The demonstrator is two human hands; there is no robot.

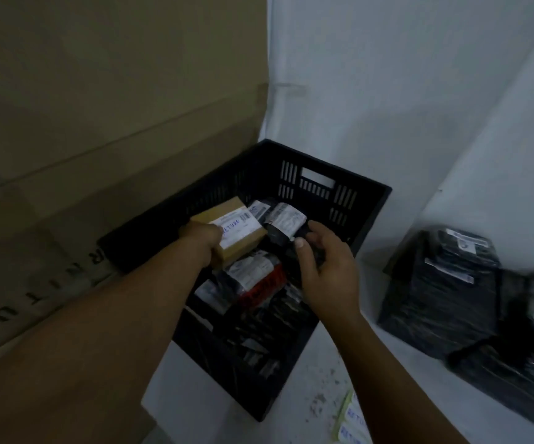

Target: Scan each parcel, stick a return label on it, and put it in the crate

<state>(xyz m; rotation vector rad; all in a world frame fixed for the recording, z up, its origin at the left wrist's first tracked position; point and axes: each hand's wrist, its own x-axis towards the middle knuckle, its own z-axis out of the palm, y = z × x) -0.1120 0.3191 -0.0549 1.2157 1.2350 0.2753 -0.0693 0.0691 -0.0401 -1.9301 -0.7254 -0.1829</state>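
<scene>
A tall cardboard carton point(99, 123) fills the left side of the scene, its printed face running down toward the near left corner and standing right against the left wall of the black crate point(348, 190). On that side there is no gap to work in. The crate sits on a pale floor point(316, 379), turned at an angle, with its far corner close to the white wall point(387, 75). Its top is open, and several dark, wrapped parcels already lie across its bottom.

The left hand point(203, 240) reaches over the crate's left rim and grips a small brown box parcel point(243, 225) by its near end, fingers curled under it and thumb on top. The box is held above the crate's far left part, tilted, with a white label marked RETURN facing up.

Just to the right, the right hand point(323, 267) holds a small black parcel point(286, 229) with a white label, pinched between thumb and fingers, over the middle of the crate. The two parcels are nearly touching.

Right of the crate a strip of bare floor stays open. Beyond it, a heap of black bagged parcels point(445, 293) lies against the wall. At the near edge, a sheet of return labels point(352, 421) rests on the floor.
</scene>
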